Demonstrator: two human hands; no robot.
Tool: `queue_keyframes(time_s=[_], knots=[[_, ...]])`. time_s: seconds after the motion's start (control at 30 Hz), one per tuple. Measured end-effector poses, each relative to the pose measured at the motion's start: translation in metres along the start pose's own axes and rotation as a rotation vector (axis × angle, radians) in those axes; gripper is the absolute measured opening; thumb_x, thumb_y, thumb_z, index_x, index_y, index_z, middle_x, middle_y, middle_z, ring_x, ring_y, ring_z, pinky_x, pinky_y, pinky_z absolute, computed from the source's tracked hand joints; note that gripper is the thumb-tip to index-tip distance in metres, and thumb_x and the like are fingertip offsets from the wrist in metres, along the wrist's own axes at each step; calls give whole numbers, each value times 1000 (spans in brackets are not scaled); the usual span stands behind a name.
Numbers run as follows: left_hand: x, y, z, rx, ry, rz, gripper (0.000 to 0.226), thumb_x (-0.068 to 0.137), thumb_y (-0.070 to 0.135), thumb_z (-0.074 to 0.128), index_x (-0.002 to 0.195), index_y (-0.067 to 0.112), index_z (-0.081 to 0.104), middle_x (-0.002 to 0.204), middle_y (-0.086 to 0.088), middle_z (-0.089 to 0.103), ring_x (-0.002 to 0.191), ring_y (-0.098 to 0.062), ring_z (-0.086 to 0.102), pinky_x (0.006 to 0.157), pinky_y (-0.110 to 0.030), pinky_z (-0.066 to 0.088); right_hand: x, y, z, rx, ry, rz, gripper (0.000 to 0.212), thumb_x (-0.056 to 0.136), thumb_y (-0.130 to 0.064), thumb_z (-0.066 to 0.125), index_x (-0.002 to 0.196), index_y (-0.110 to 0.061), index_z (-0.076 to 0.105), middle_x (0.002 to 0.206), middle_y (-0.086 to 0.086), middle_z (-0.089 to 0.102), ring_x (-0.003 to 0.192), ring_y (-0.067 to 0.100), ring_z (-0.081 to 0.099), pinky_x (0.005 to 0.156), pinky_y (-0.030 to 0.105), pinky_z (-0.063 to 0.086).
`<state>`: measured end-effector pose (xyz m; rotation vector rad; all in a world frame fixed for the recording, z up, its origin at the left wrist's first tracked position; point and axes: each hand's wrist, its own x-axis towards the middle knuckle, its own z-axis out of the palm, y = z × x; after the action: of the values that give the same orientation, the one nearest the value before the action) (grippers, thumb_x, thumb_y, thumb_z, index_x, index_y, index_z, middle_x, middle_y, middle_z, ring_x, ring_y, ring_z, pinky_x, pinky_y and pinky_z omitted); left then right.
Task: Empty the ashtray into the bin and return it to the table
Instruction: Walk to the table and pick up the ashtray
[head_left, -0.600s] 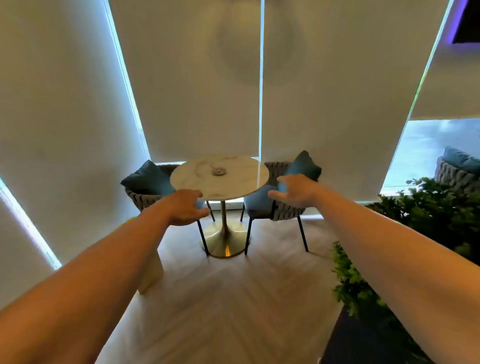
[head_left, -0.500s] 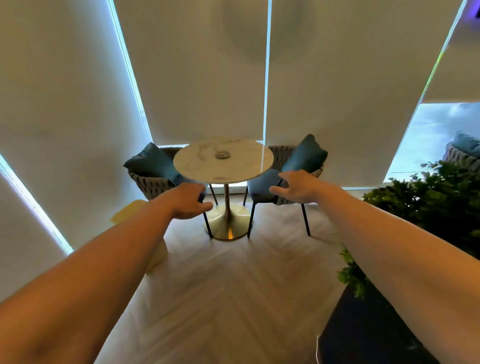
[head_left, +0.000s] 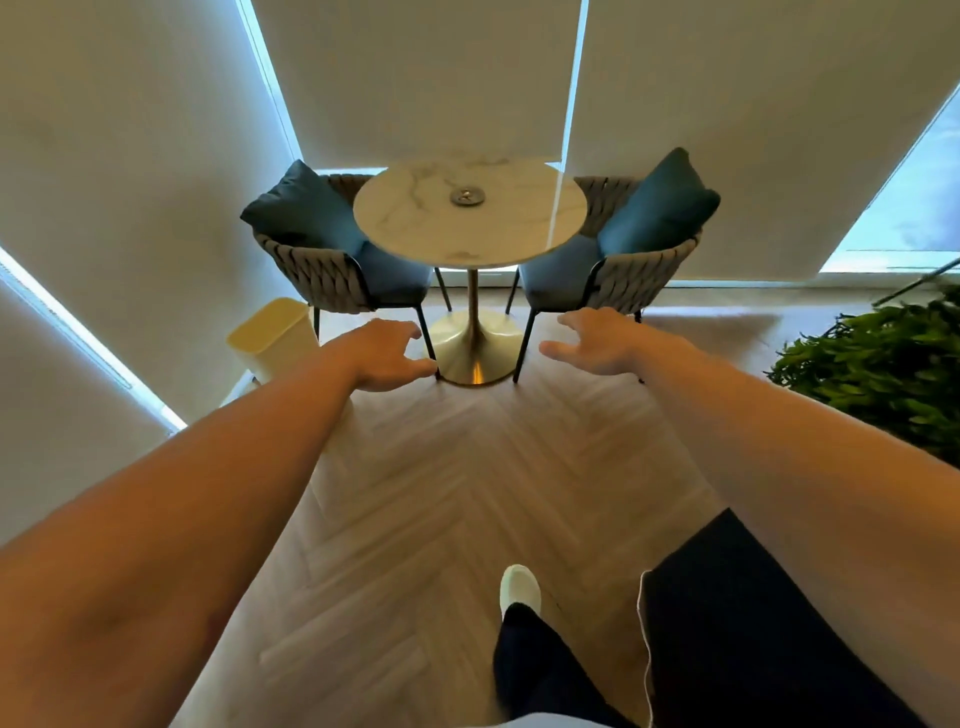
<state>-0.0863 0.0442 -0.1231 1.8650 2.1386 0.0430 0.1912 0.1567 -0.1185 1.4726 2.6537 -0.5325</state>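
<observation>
A small round metal ashtray (head_left: 467, 197) sits near the middle of a round marble table (head_left: 415, 228) on a gold pedestal. A pale yellow bin (head_left: 270, 332) stands on the floor to the left, beside the left chair. My left hand (head_left: 387, 353) and my right hand (head_left: 597, 340) are stretched out in front of me, both empty with fingers apart, well short of the table. I cannot see what the ashtray holds.
Two woven chairs with blue cushions, the left chair (head_left: 322, 260) and the right chair (head_left: 623, 260), flank the table. A green plant (head_left: 878, 364) stands at the right, a dark rug (head_left: 753, 623) at lower right. Herringbone wood floor lies ahead; my foot (head_left: 519, 587) is stepping forward.
The view has tilted down and moved closer to the table. The bin, my foot and the rug have come into view; both hands appear lower, still empty.
</observation>
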Motion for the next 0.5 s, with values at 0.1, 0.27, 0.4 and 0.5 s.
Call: queue_keyframes(time_s=[0.1,0.27,0.4,0.5], knots=[[36,-7,2,-14,-16,-8,72,88,57,54,145,17,38,151,-10,42,134,-29,42,107,-44,38,42,10,1,-3,-27,-1,81,90,-62,47,151,-11,31,153,12,41,137,31,41,105,42,37],[119,-22,-13,-21,-36,-38,72,90,56,53,147,17,36,153,-10,39,137,-30,39,108,-44,35,135,31,-15,7,-52,-12,82,90,-64,45,151,-11,30,155,11,37,139,30,38,106,39,35],[182,-30,-29,-41,-46,-64,71,90,56,52,147,16,36,153,-9,39,137,-30,39,108,-44,35,204,47,-29,31,-99,-24,82,90,-63,45,151,-10,30,158,10,33,141,29,35,107,37,34],[226,-33,-44,-53,-53,-63,70,91,55,52,147,16,37,151,-9,41,133,-30,43,107,-44,39,253,57,-42,30,-121,-15,84,89,-65,46,150,-10,31,155,11,37,138,30,39,101,36,37]])
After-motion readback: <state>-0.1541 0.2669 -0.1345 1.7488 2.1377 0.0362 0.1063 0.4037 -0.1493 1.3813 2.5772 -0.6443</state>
